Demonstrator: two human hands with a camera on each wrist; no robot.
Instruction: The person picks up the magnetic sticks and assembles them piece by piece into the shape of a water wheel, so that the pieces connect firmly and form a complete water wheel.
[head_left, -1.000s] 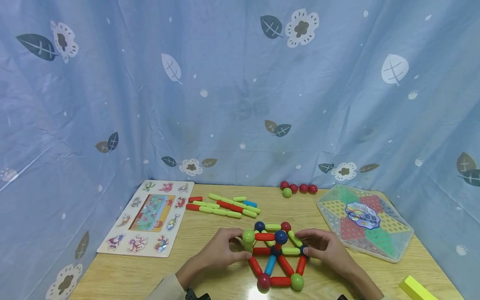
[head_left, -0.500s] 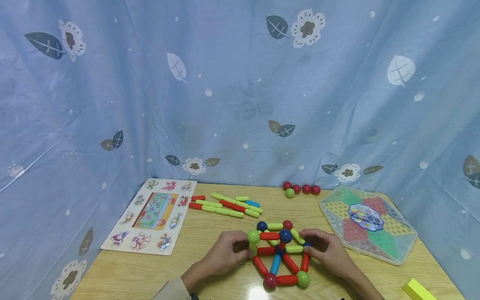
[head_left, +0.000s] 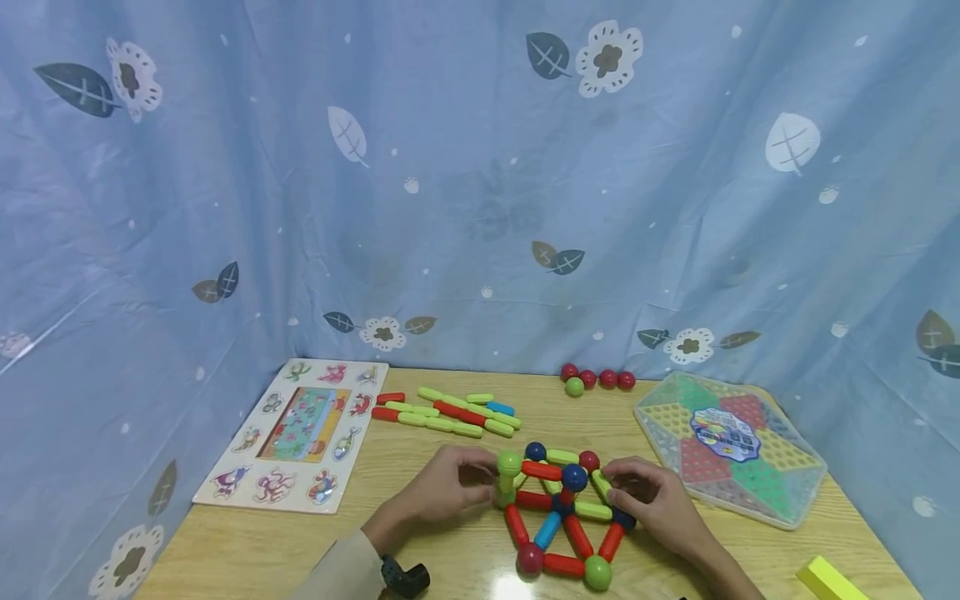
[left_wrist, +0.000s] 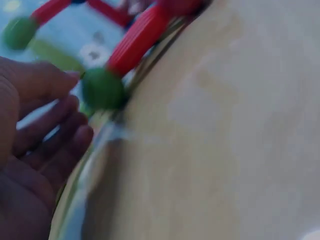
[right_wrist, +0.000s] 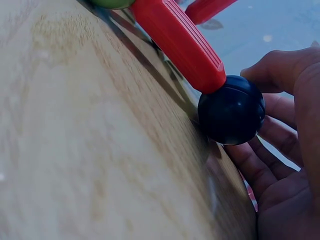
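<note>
A frame of magnetic building sticks and balls (head_left: 564,565) stands on the table in the head view, with red, yellow-green and blue sticks. A raised red stick (head_left: 542,470) joins a green ball (head_left: 510,463) and a dark blue ball (head_left: 574,477). At its left side my left hand (head_left: 452,487) has loosely bent fingers; the thumb tip meets the lower green ball (left_wrist: 103,89) in the blurred left wrist view. My right hand (head_left: 658,504) holds the dark blue corner ball (right_wrist: 231,111), thumb tip on one side and fingers reaching behind it.
Loose sticks (head_left: 450,410) lie behind the frame, left of several red balls and a green ball (head_left: 574,387). A sea-animal puzzle board (head_left: 281,437) is at left. At right are a boxed star-shaped board game (head_left: 731,450) and a yellow block (head_left: 831,577). A curtain borders the table.
The frame has turned slightly clockwise, its right corner coming nearer the front edge and its back shifting right. Both hands have stayed beside it. The head view has swayed a little.
</note>
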